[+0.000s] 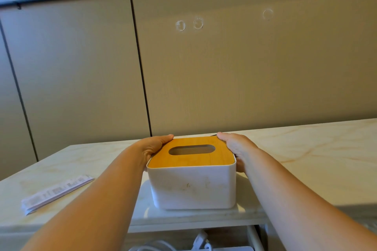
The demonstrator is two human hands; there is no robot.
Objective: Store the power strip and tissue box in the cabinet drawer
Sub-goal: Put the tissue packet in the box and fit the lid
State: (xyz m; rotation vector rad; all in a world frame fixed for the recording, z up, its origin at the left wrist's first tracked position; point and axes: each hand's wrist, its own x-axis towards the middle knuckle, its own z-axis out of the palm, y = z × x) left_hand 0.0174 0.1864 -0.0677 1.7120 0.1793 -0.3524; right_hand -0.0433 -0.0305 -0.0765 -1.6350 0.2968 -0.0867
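The tissue box point(192, 183), white with an orange wooden lid and an oval slot, sits near the front edge of the marble countertop point(306, 144). My left hand point(154, 146) grips its left side, thumb over the lid's far left corner. My right hand point(234, 145) grips its right side the same way. Below the counter edge, the cabinet drawer point(256, 236) stands open, and the white power strip point(202, 243) with its coiled cord lies inside, partly cut off by the frame's bottom edge.
A folded paper leaflet point(55, 191) lies on the countertop at the left. Beige wall panels point(244, 67) with dark seams rise behind the counter, carrying three round clear stick-on marks.
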